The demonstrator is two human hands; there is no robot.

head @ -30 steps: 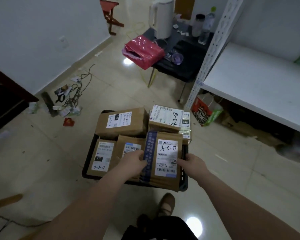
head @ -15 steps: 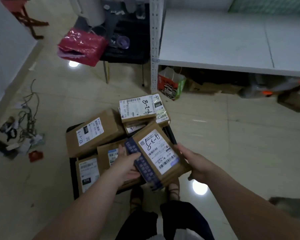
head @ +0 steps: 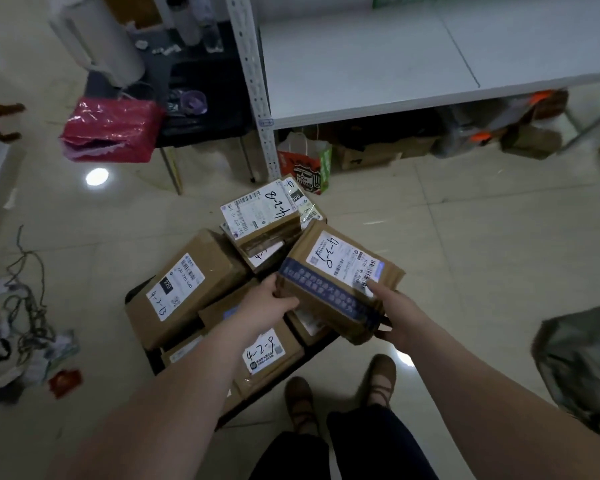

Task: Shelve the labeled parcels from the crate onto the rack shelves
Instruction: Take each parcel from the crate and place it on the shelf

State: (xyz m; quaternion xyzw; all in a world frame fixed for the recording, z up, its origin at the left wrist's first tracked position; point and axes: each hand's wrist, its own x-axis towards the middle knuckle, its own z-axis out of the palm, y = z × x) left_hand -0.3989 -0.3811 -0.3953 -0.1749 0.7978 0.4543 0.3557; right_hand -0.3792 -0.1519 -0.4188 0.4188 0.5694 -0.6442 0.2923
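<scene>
Head view: I hold one parcel (head: 340,271) just above the black crate (head: 152,358), my left hand (head: 271,299) curled on its left end and my right hand (head: 392,313) clasping its right. At least five other parcels (head: 184,282) lie crated. One white rack shelf (head: 361,64) stands ahead, its front edge facing me across open floor (head: 465,254).

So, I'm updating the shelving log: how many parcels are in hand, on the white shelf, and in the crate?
In the left hand and right hand, held parcel: 1
On the white shelf: 0
In the crate, parcels showing: at least 6, stacked, maybe more hidden
Total: at least 7
</scene>
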